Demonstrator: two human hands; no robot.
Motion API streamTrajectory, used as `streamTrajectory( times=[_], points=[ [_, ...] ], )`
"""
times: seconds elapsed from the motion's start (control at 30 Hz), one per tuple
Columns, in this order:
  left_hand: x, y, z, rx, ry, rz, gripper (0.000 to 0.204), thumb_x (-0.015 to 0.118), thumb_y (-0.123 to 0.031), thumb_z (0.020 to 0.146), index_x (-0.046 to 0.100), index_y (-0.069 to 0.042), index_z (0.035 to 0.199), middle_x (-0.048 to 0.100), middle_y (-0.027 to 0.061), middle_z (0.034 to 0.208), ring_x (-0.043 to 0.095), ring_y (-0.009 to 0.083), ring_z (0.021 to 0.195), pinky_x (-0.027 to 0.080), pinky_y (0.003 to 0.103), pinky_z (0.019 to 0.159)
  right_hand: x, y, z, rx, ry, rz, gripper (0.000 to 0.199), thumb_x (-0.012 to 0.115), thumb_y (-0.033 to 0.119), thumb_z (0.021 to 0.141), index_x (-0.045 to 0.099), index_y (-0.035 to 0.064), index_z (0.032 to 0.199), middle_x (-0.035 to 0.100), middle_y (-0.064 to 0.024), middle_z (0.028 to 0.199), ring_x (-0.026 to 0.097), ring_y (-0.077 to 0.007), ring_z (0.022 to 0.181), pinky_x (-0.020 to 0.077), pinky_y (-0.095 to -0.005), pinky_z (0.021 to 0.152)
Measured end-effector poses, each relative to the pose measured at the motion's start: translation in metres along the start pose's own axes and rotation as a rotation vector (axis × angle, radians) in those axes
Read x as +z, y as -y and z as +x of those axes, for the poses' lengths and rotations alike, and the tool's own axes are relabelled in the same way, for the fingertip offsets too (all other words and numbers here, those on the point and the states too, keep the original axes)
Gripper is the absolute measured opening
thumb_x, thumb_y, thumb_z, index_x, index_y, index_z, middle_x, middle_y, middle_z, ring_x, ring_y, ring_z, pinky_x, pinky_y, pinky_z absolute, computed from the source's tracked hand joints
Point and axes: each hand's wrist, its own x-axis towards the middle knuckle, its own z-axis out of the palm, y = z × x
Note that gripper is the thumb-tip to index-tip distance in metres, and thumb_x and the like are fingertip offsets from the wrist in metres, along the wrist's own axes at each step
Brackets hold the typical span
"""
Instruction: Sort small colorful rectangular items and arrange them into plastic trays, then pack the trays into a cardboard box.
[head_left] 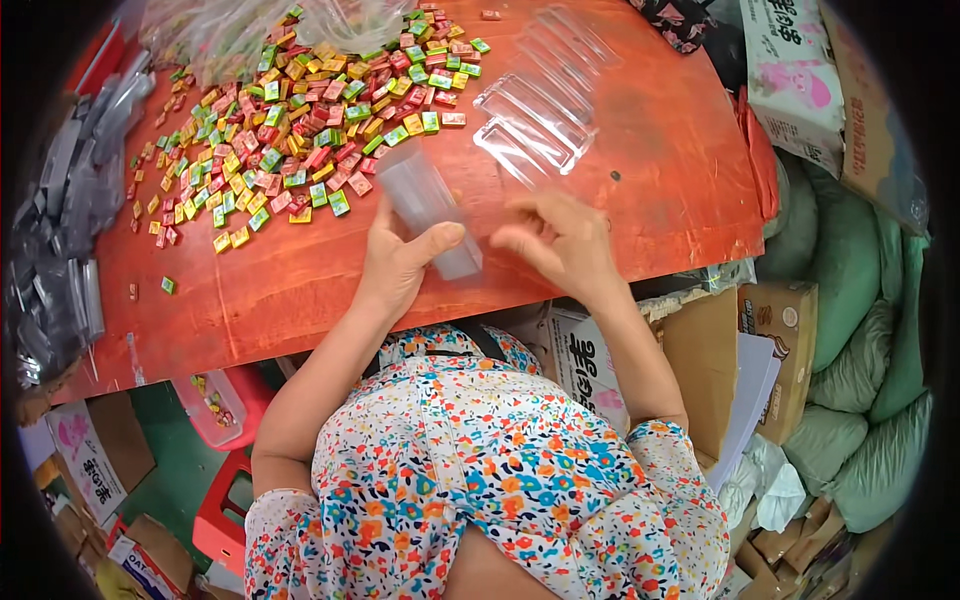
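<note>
My left hand is closed round a long, clear plastic box, thumb across its near side, and holds it tilted above the table's front edge. Just to the right of the box, my right hand is somewhat blurred; its thumb and fingers are apart and nothing shows between them. Beyond my left hand lies a wide heap of small wrapped candies in red, yellow, green and orange. Past my right hand, several clear plastic trays lie in a row on the red table.
Clear plastic bags lie over the heap's far side. More clear plastic pieces are piled at the left edge. Cartons and full green sacks stand at the right. Below the table are a red stool and an open carton.
</note>
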Motion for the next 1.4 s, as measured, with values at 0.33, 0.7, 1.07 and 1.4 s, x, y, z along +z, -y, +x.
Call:
streamTrajectory(
  times=[0.33, 0.7, 1.07, 1.4],
  points=[
    [0.009, -0.008, -0.001, -0.056, 0.093, 0.007, 0.068, 0.082, -0.009, 0.076, 0.043, -0.005, 0.131, 0.060, 0.0104, 0.116, 0.062, 0.0232, 0.109, 0.052, 0.038, 0.092, 0.001, 0.015, -0.002, 0.690, 0.490, 1.247, 0.009, 0.069, 0.009, 0.090, 0.069, -0.0004, 0.091, 0.065, -0.0005, 0.075, 0.057, -0.0041, 0.062, 0.0443, -0.0204, 0.052],
    [-0.001, -0.021, -0.009, -0.029, -0.001, -0.010, 0.068, 0.083, -0.008, 0.075, 0.043, -0.006, 0.130, 0.059, 0.0091, 0.115, 0.060, 0.0202, 0.106, 0.051, 0.037, 0.092, -0.003, 0.002, -0.010, 0.037, 0.160, -0.237, 0.023, 0.082, 0.023, 0.075, 0.067, 0.0084, 0.085, 0.067, -0.0026, 0.077, 0.063, -0.0146, 0.057, 0.0465, -0.0275, 0.047],
    [0.003, -0.005, -0.015, -0.066, 0.074, -0.043, 0.066, 0.082, -0.007, 0.075, 0.044, -0.006, 0.130, 0.058, 0.0065, 0.113, 0.060, 0.0179, 0.103, 0.052, 0.035, 0.090, -0.001, 0.028, -0.013, 0.768, 0.465, 1.177, 0.022, 0.079, 0.022, 0.081, 0.071, 0.0026, 0.087, 0.066, -0.0030, 0.070, 0.055, -0.0059, 0.058, 0.0449, -0.0243, 0.051],
    [-0.019, -0.034, -0.022, 0.071, -0.083, 0.053, 0.074, 0.082, -0.007, 0.075, 0.040, -0.005, 0.135, 0.060, 0.0146, 0.121, 0.063, 0.0293, 0.110, 0.051, 0.043, 0.095, -0.009, 0.018, -0.028, -0.084, 0.171, -0.332, 0.020, 0.080, 0.022, 0.076, 0.066, 0.0074, 0.082, 0.062, -0.0057, 0.072, 0.061, -0.0223, 0.058, 0.0475, -0.0309, 0.050]
  ],
)
